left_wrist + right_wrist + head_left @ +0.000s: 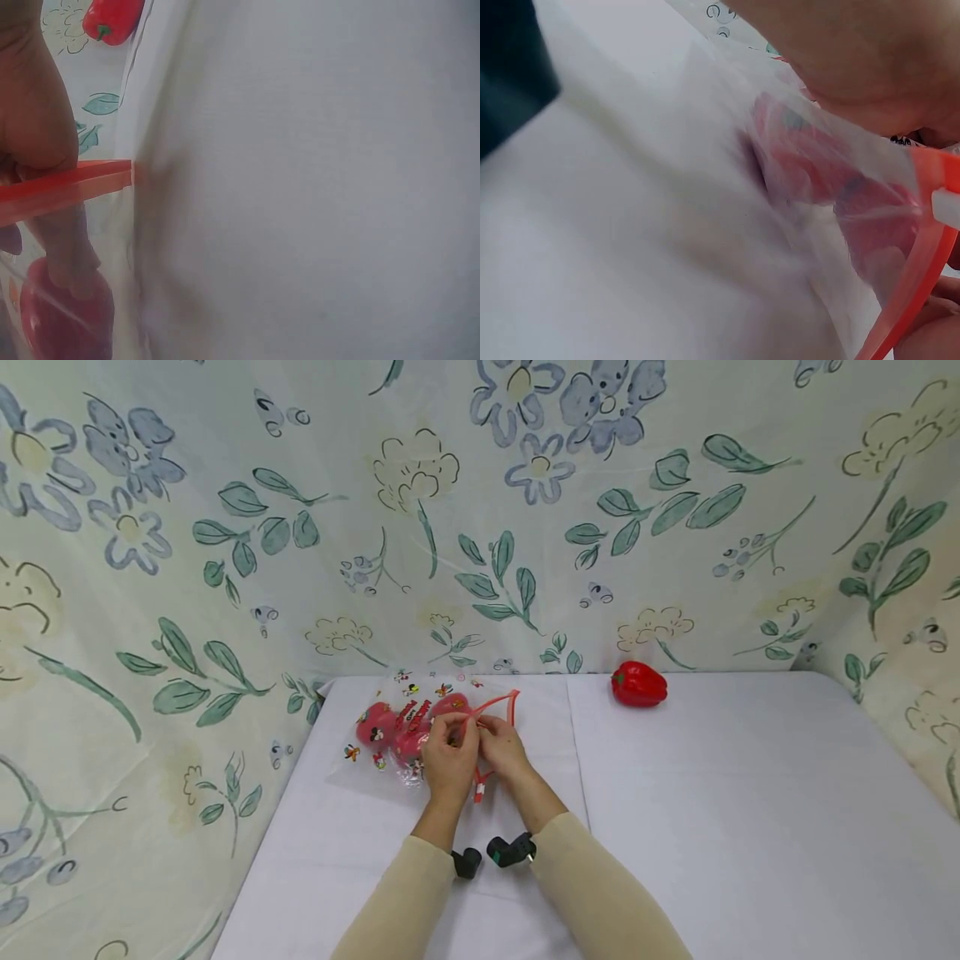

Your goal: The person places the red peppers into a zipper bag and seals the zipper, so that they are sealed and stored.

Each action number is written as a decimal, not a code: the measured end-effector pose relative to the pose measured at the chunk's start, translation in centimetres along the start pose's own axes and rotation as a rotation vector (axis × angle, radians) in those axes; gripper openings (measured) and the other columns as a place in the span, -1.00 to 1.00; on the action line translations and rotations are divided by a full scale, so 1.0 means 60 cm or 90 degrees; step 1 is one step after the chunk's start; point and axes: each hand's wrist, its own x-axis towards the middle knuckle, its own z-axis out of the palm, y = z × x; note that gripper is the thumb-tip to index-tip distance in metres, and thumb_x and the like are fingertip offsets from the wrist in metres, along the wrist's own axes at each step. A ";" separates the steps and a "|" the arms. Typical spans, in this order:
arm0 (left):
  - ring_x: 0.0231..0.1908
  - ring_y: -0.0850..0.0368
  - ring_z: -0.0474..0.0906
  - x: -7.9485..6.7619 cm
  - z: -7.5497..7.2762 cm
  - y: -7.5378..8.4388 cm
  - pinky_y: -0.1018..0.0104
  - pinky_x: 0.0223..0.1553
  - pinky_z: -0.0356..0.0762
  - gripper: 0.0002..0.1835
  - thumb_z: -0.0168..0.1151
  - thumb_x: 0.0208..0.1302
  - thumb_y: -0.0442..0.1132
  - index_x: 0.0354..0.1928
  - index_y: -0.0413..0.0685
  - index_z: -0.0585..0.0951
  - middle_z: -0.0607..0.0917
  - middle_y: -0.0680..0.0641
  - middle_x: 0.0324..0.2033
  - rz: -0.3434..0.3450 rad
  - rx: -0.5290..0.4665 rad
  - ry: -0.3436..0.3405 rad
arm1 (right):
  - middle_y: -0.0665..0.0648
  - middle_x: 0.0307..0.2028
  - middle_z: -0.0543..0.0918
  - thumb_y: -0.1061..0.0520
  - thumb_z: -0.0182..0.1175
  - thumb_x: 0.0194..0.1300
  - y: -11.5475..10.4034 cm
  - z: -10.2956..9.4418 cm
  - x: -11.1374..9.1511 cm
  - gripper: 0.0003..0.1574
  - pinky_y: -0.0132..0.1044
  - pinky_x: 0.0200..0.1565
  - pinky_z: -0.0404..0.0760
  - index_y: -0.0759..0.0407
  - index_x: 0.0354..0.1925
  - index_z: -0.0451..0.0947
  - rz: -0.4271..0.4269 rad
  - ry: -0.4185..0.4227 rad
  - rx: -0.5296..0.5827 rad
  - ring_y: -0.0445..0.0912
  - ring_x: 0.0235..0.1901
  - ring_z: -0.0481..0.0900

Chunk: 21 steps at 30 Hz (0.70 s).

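A clear zip bag (390, 781) with cartoon prints lies at the back left of the table, holding several glossy red, rounded things (375, 724) that look like peppers. Its red zip strip (495, 700) bows apart at the mouth. My left hand (450, 760) pinches the bag's mouth edge with thumb and fingers. Right beside it, my right hand (504, 747) pinches the same edge, the fingertips of both hands meeting. A white slider (946, 208) sits on the strip in the right wrist view. Through the film, a red thing (67, 315) shows in the left wrist view.
A red bell pepper (639, 685) with a green stem rests near the table's back edge, right of the bag. White cloth covers the table (720, 810). A flower-printed curtain (525, 527) stands behind it. Black wrist cameras (512, 850) hang at both sleeves.
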 end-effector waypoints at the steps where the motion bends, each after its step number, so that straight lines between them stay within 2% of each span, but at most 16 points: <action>1: -0.12 0.09 0.75 0.000 0.000 0.000 0.04 0.01 0.66 -0.85 0.35 0.32 -0.19 -0.14 -0.06 0.65 0.83 -0.06 -0.19 0.003 -0.003 0.001 | 0.30 0.18 0.67 0.07 0.09 0.48 0.000 0.000 0.000 -0.50 -0.05 0.16 0.59 0.29 0.26 0.56 0.001 -0.005 0.007 0.10 0.13 0.61; 6: -0.09 0.08 0.76 0.000 -0.001 0.000 -0.01 0.05 0.66 -0.86 0.35 0.31 -0.20 -0.15 -0.05 0.66 0.83 -0.06 -0.20 0.007 -0.009 0.005 | 0.27 0.17 0.68 0.09 0.07 0.48 -0.001 0.000 0.003 -0.52 -0.07 0.16 0.57 0.24 0.25 0.58 0.003 -0.036 0.021 0.07 0.13 0.59; 14: 0.00 0.06 0.74 -0.002 -0.002 0.005 -0.01 0.16 0.64 -0.85 0.33 0.36 -0.17 -0.11 -0.02 0.65 0.81 -0.03 -0.10 -0.015 -0.023 -0.009 | 0.26 0.15 0.69 0.13 0.02 0.50 -0.002 -0.005 0.007 -0.54 -0.04 0.21 0.58 0.22 0.24 0.59 0.018 -0.071 0.034 0.06 0.09 0.63; 21: -0.05 0.05 0.74 0.003 -0.003 0.005 -0.02 0.14 0.64 -0.88 0.33 0.34 -0.24 -0.14 -0.08 0.65 0.81 -0.08 -0.17 -0.004 -0.050 0.004 | 0.22 0.26 0.63 0.14 -0.01 0.50 0.003 -0.012 0.007 -0.50 -0.01 0.28 0.57 0.16 0.31 0.54 0.044 -0.059 0.039 0.08 0.18 0.63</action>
